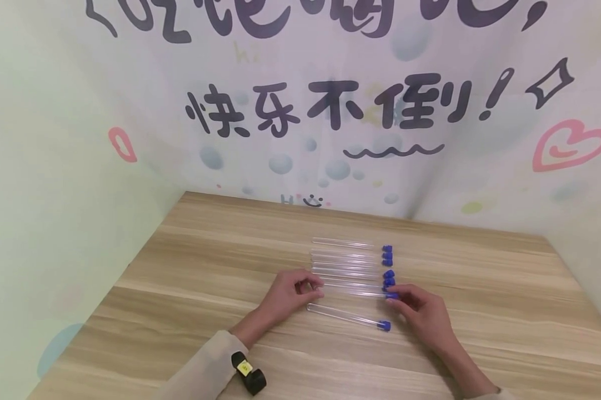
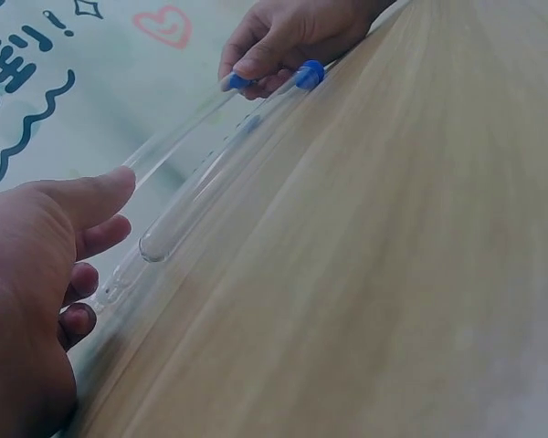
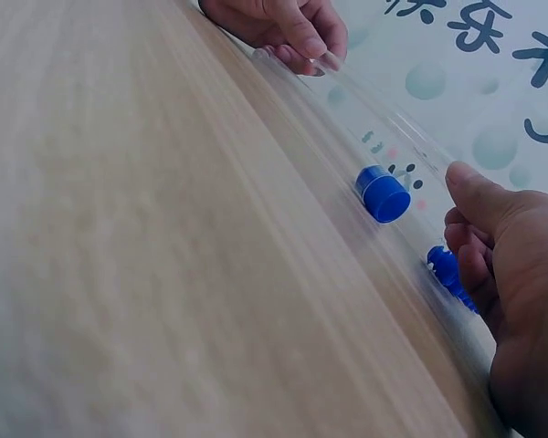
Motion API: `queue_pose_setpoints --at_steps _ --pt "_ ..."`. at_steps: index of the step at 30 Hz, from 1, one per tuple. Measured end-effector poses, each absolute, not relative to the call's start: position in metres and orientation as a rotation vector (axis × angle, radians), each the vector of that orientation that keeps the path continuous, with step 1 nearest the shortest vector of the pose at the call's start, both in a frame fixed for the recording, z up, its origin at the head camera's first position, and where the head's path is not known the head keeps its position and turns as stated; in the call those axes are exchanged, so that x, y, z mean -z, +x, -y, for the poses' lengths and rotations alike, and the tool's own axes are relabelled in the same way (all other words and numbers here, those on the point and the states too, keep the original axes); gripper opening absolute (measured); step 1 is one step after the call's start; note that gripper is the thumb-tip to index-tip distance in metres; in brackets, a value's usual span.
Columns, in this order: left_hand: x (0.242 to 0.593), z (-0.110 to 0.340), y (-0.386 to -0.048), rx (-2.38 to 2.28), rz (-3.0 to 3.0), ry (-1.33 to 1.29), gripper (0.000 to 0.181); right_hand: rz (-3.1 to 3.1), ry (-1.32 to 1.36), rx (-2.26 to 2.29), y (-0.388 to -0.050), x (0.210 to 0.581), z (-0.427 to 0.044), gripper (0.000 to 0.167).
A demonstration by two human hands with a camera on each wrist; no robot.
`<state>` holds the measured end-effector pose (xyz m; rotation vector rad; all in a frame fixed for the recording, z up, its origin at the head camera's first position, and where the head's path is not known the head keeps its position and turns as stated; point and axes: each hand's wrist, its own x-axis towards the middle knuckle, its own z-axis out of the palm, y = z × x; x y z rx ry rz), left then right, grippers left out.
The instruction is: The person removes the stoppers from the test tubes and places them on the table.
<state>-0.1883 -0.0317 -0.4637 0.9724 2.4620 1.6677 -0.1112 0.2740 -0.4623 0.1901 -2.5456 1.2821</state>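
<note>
A clear test tube (image 1: 352, 291) with a blue cap is held level between both hands, a little above the table. My left hand (image 1: 290, 293) pinches its rounded end between thumb and fingers. At the capped end, my right hand (image 1: 425, 316) pinches the tube, and its fingers hide most of that cap in the right wrist view. Nearer the front lies another capped test tube (image 1: 342, 316), slightly slanted and apart from both hands. Beyond the hands, several more test tubes (image 1: 345, 259) lie side by side, their blue caps (image 1: 387, 256) all towards the right.
The wood-grain table (image 1: 190, 266) meets a printed cloth (image 1: 290, 133) at the back, with lettering and a pink heart. A black strap (image 1: 249, 374) with a yellow label sits at the left sleeve (image 1: 205, 361).
</note>
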Motion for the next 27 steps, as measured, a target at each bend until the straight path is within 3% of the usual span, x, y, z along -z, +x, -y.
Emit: queue_pose_setpoints --at_steps 16,27 --pt "0.464 0.0316 -0.1876 -1.731 -2.363 1.101 0.012 2.554 -0.007 -1.18 -0.1107 0.4574 -0.2682 0.018" --pt "0.4663 0.0315 -0.1887 -1.783 -2.481 0.953 0.01 2.543 -0.023 -1.454 -0.1094 0.4588 -0.2692 0.021"
